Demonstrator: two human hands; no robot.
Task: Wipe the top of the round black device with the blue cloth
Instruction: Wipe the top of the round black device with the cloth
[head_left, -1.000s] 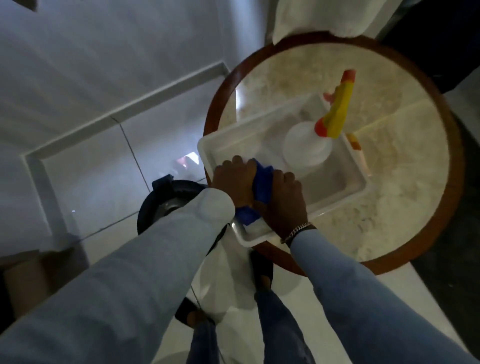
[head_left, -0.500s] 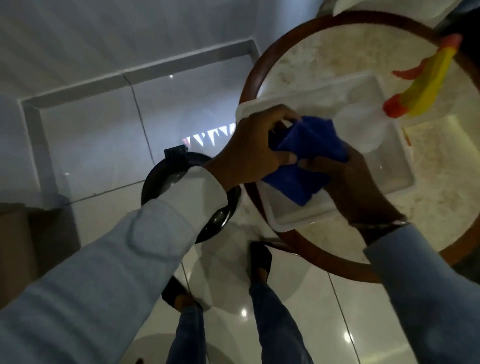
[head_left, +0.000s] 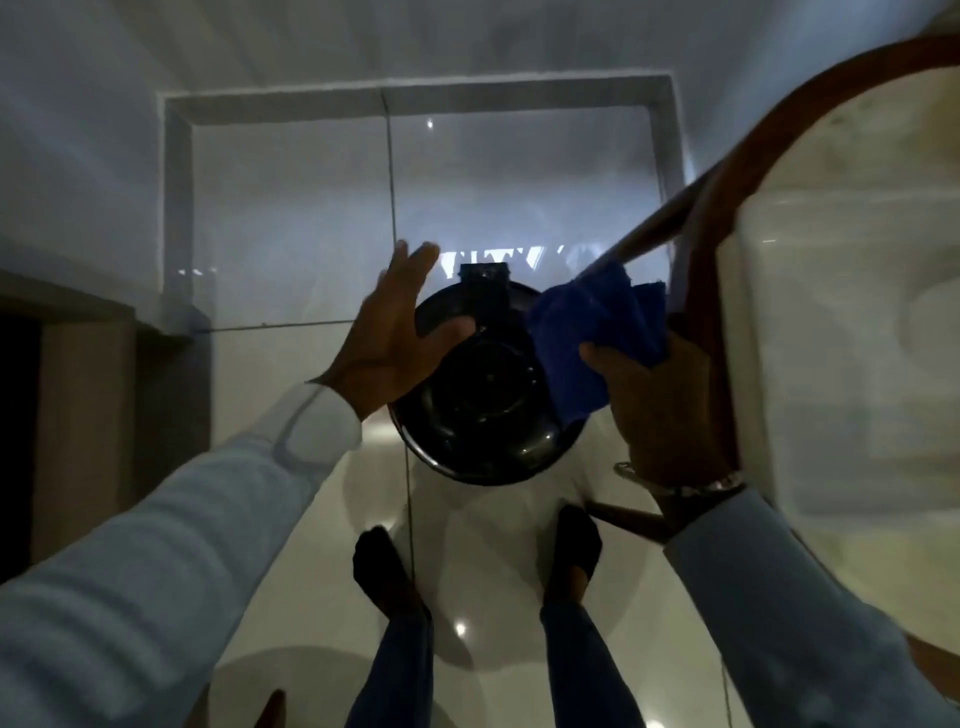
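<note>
The round black device (head_left: 485, 400) sits on the glossy floor just ahead of my feet, with a small square block at its far edge. My right hand (head_left: 660, 405) is shut on the bunched blue cloth (head_left: 592, 338), which hangs over the device's right side. My left hand (head_left: 395, 332) is open with fingers spread, held over the device's left edge; its thumb lies across the rim. Whether cloth or hand touches the device, I cannot tell.
A round table (head_left: 810, 130) with a brown wooden rim and pale marble top fills the right side, a white tray (head_left: 831, 364) blurred on it. Its leg (head_left: 634, 512) crosses behind my right wrist. My feet (head_left: 387, 571) stand on the white tiled floor (head_left: 291, 208). A dark doorway lies at left.
My view has swung down from the tabletop to the floor. Both hands left the tray; my left hand let go of the cloth and opened, and my right hand carried it down over the device.
</note>
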